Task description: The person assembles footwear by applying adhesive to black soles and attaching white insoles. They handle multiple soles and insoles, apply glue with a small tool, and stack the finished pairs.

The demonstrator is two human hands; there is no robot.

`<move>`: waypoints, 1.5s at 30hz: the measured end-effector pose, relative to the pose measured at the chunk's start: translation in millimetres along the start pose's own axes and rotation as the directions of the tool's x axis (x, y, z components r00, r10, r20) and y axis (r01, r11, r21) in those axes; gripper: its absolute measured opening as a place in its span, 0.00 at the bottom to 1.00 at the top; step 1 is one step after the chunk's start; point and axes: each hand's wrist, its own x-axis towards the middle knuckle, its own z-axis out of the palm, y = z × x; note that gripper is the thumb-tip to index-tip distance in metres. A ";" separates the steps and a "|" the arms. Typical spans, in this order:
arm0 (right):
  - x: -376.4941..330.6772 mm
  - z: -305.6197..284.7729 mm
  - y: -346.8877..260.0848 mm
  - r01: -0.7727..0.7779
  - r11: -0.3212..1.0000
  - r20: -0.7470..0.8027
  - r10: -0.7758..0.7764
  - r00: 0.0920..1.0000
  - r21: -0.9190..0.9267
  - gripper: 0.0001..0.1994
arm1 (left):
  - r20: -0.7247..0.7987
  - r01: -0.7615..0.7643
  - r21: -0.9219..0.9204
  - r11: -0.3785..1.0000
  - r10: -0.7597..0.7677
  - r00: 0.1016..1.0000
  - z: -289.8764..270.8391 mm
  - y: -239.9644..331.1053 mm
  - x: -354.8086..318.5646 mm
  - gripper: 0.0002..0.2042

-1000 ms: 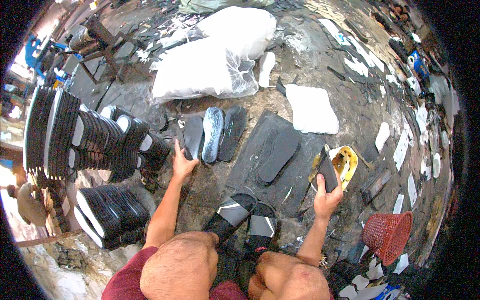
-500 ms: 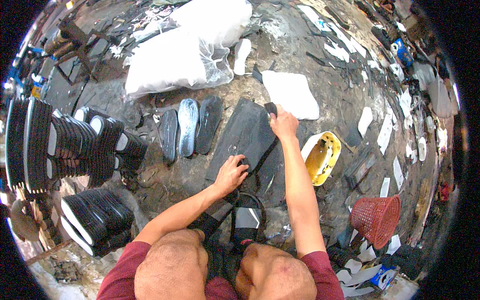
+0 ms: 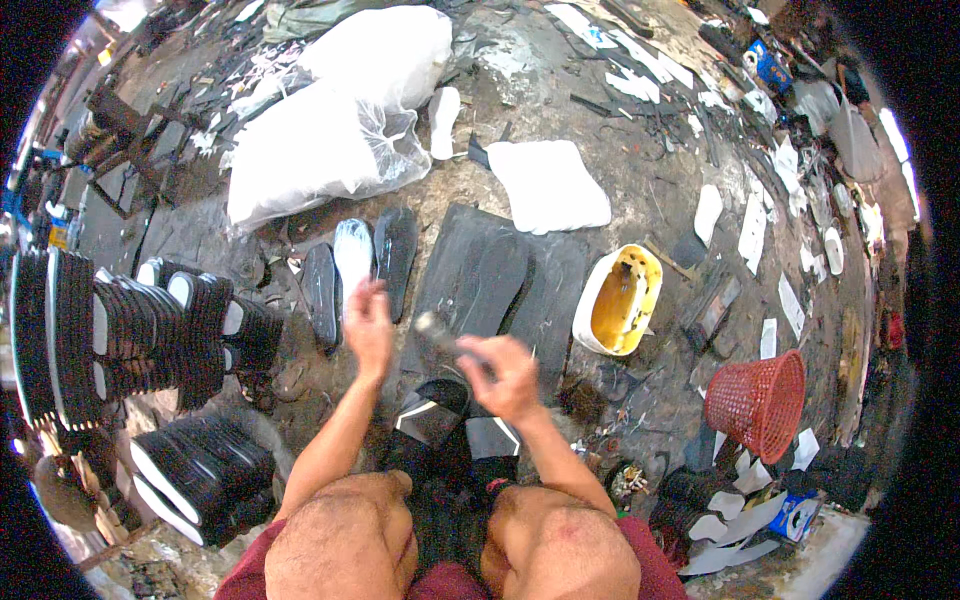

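My right hand (image 3: 500, 375) is closed round a blurred short tool (image 3: 432, 328) with a pale, rounded end, held above the near edge of a dark flat sheet (image 3: 560, 300). On that sheet lies a black shoe sole (image 3: 492, 285). My left hand (image 3: 369, 325) is raised at the near end of a whitish-coated sole (image 3: 353, 255). Motion smears its fingers, and whether it touches the sole is unclear. Dark soles flank the coated one, one on its left (image 3: 319, 295) and one on its right (image 3: 396, 250).
Stacks of black-and-white soles (image 3: 190, 335) stand at the left. Beyond the sheet lie a white pad (image 3: 550, 185) and a filled clear plastic bag (image 3: 310, 150). A yellow-lined tub (image 3: 622, 300) and red basket (image 3: 757, 407) stand right. Scraps litter the floor.
My left hand has moved left off the dark sheet. My right hand has let go of a dark piece near its far corner, drawn nearer and now holds the tool. The black sole is now visible.
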 end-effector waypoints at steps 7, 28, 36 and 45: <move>63.1 -78.4 51.7 -0.360 0.931 -0.344 0.319 0.883 -0.062 0.15 | 0.694 -0.558 0.400 0.727 0.157 0.703 68.5 -10.9 -71.2 0.63; 115.3 -53.2 122.7 -0.016 0.763 0.545 0.475 0.691 -0.646 0.19 | 0.668 -0.438 0.406 0.802 0.067 0.741 40.9 -21.5 -69.3 0.61; 102.6 -27.2 113.3 -0.109 0.772 0.367 0.415 0.833 -0.626 0.19 | 0.608 -0.450 0.310 0.837 0.189 0.771 51.4 -28.2 -68.9 0.55; 5.6 -4.2 26.9 0.267 0.829 0.668 0.161 0.727 -0.491 0.19 | 0.188 -0.015 0.049 0.999 0.005 0.982 8.5 -57.3 -45.0 0.26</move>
